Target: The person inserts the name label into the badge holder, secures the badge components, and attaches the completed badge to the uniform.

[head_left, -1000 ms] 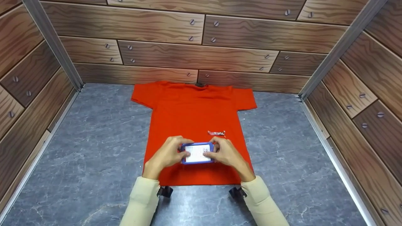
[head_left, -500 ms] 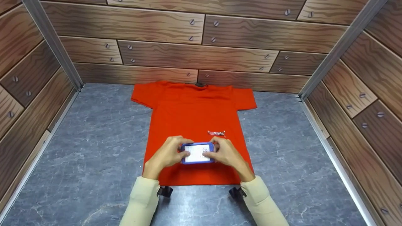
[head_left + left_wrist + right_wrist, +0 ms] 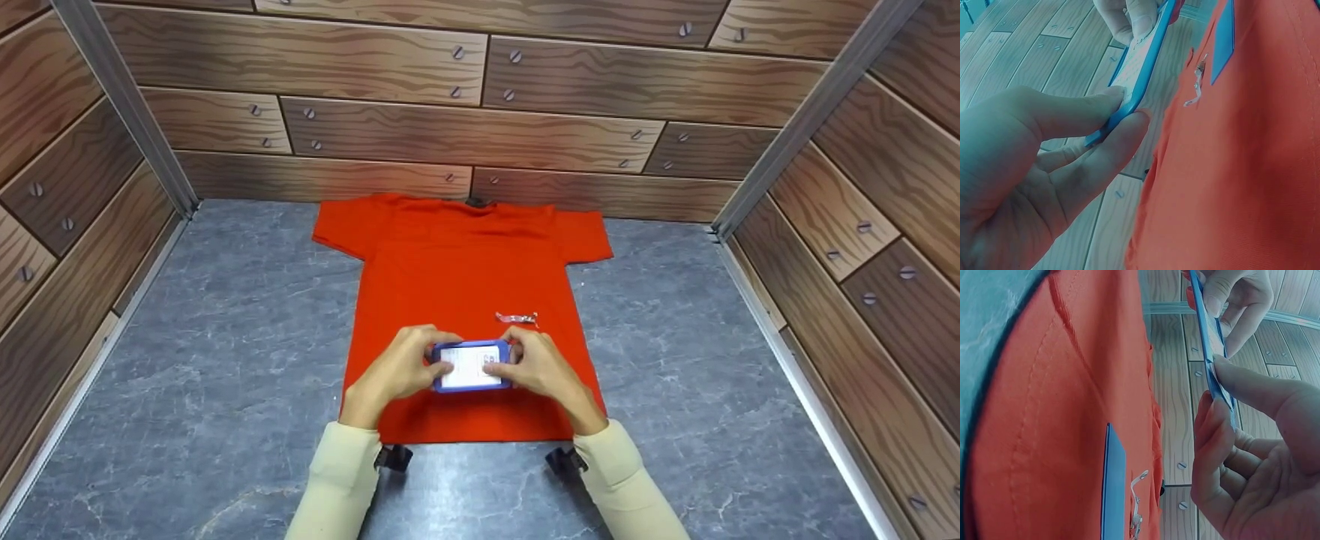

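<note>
A blue-framed badge holder [image 3: 471, 367] with a white printed card in it is held level above the red T-shirt [image 3: 465, 270]. My left hand [image 3: 397, 367] pinches its left end, thumb [image 3: 1086, 111] on the card face and fingers behind. The right hand [image 3: 544, 366] pinches the opposite end in the same way. On the shirt beyond the hands lies a badge clip [image 3: 517, 319] with a clear strap and metal end. Both wrist views also show a flat blue piece [image 3: 1113, 486] on the shirt near the clip; the head view does not show it.
The shirt lies spread flat on a grey marbled surface [image 3: 247, 322], its collar against the back wall [image 3: 375, 131]. Wood-patterned panels [image 3: 862, 225] with metal corner posts stand at the back and both sides. A dark bit [image 3: 478, 202] shows at the collar.
</note>
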